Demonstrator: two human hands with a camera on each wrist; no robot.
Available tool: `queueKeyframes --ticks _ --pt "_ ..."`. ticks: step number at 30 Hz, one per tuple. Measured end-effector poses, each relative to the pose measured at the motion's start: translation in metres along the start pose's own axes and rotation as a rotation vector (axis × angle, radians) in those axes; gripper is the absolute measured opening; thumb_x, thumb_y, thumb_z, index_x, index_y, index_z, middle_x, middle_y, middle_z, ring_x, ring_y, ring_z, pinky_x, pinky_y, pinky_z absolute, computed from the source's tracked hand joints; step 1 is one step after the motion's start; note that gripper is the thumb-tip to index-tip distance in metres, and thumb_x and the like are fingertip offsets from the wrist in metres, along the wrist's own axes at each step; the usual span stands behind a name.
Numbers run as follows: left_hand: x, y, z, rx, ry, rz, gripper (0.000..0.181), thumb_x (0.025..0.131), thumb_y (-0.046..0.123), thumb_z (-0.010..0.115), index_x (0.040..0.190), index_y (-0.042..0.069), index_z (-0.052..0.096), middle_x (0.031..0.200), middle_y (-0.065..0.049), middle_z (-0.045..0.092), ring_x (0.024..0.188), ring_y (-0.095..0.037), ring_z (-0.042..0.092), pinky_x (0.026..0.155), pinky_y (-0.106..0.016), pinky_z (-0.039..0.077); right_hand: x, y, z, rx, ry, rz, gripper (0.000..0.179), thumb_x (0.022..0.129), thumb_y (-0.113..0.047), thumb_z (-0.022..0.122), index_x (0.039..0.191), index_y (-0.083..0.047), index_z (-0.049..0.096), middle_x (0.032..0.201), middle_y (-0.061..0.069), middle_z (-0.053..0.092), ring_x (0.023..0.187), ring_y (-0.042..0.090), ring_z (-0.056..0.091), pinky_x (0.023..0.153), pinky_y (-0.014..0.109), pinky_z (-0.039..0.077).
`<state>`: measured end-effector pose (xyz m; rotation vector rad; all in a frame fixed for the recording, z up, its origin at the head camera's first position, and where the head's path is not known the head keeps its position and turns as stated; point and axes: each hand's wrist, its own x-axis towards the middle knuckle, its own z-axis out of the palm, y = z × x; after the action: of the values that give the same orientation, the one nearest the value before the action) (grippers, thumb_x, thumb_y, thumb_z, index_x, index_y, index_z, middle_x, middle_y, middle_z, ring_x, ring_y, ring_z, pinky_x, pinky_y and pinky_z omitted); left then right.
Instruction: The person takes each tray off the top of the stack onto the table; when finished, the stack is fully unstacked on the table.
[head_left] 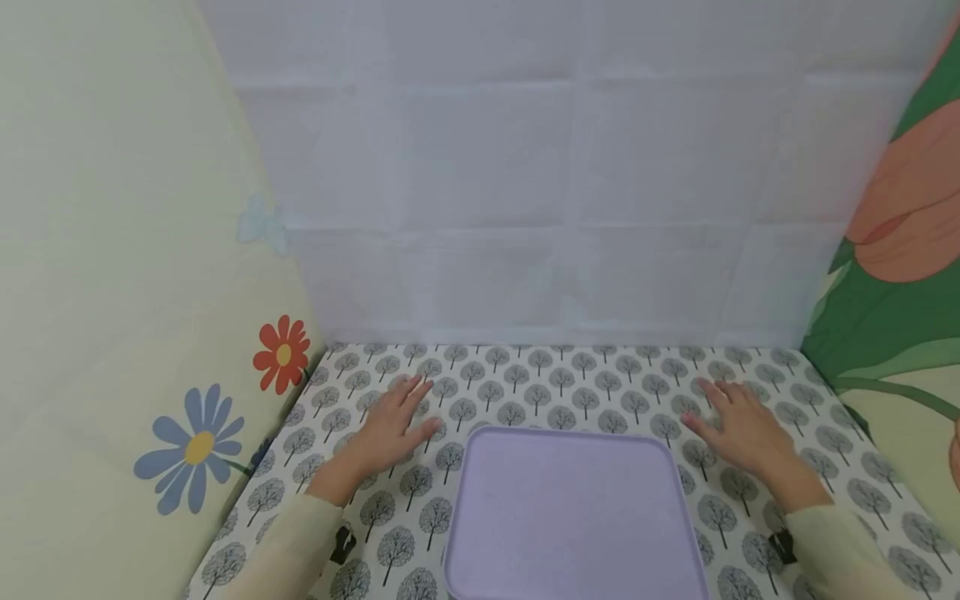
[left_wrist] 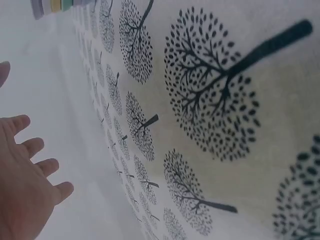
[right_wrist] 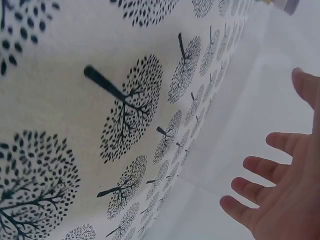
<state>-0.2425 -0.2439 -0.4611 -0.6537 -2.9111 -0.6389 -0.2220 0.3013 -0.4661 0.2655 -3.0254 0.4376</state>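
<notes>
A lavender rectangular tray with a raised rim lies at the front middle of the table in the head view. My left hand is to the left of it, fingers straight and spread, thumb towards the tray. On the other side my right hand is held in much the same way, palm down and apart from the tray. Both wrist views show the left fingers and the right fingers extended above the cloth with nothing in them.
A white cloth with grey trees covers the table. Layered coloured edges show at the top of the left wrist view. Behind stands a white sheet, with a flowered panel at left and another panel at right.
</notes>
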Motion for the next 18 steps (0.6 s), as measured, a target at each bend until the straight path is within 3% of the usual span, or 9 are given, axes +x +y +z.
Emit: queueKeyframes --ticks 4,8,14,18 --pt "-0.005 0.002 0.001 -0.098 -0.026 -0.044 0.070 0.102 0.046 0.052 0.157 0.006 0.034 0.162 -0.024 0.028 0.147 -0.049 0.026 0.114 -0.074 0.027 -0.005 -0.004 0.001 0.042 0.004 0.003 0.083 0.099 -0.060 0.050 0.154 0.001 0.037 0.149 0.034 0.035 0.134 0.055 0.033 0.098 0.077 0.041" --pt "-0.010 0.007 0.003 -0.176 -0.051 -0.090 0.064 0.102 0.039 0.055 0.154 0.005 0.039 0.159 -0.024 0.033 0.144 -0.049 0.031 0.113 -0.072 0.033 -0.010 -0.007 0.001 0.075 0.030 0.001 0.079 0.098 -0.054 0.056 0.150 0.003 0.041 0.143 0.036 0.040 0.129 0.055 0.040 0.093 0.075 0.045" --pt "-0.015 0.016 0.009 -0.301 -0.082 -0.107 0.056 0.100 0.026 0.061 0.149 0.003 0.045 0.147 -0.019 0.047 0.123 -0.039 0.054 0.095 -0.052 0.056 -0.020 -0.014 0.003 0.131 0.034 0.009 0.072 0.098 -0.049 0.061 0.143 0.006 0.049 0.136 0.038 0.047 0.117 0.056 0.051 0.089 0.073 0.048" --pt "-0.019 0.021 0.015 -0.376 -0.089 -0.134 0.054 0.099 0.024 0.062 0.147 0.003 0.048 0.144 -0.018 0.052 0.114 -0.031 0.061 0.087 -0.043 0.058 -0.026 -0.019 0.004 0.176 0.031 0.028 0.067 0.099 -0.046 0.060 0.141 0.006 0.051 0.131 0.034 0.055 0.108 0.049 0.060 0.082 0.065 0.055"
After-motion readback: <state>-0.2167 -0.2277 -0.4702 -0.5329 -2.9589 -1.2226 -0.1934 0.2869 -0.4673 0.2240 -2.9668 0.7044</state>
